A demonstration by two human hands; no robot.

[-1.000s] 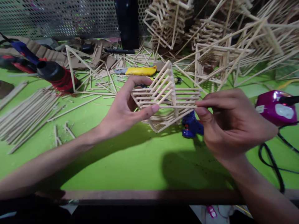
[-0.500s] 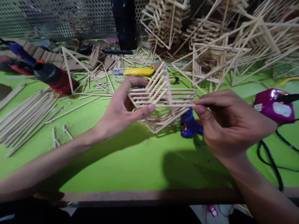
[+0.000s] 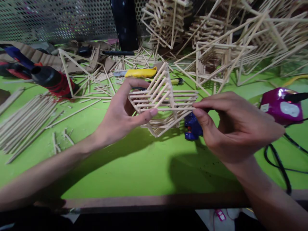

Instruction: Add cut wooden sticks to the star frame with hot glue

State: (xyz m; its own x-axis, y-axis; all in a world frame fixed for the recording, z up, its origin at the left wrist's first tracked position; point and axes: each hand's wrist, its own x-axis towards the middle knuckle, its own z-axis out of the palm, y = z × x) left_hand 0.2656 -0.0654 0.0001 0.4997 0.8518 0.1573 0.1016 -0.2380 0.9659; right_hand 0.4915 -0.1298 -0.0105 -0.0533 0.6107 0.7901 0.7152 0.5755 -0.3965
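A small lattice frame of pale wooden sticks is held above the green table. My left hand grips its left side, thumb in front and fingers behind. Between thumb and forefinger, my right hand pinches the right end of the nearest wooden stick, which lies across the front of the frame. The left thumb presses on that stick's other end. Behind the right fingertips, a blue glue gun lies on the table, partly hidden.
Loose wooden sticks lie at left, near a red-and-black tool. A yellow utility knife rests behind the frame. Larger stick structures crowd the back right. At right sits a purple box with a black cable.
The whole view has shifted slightly, so most things appear a little further left. Both hands keep the same hold on the frame and stick.
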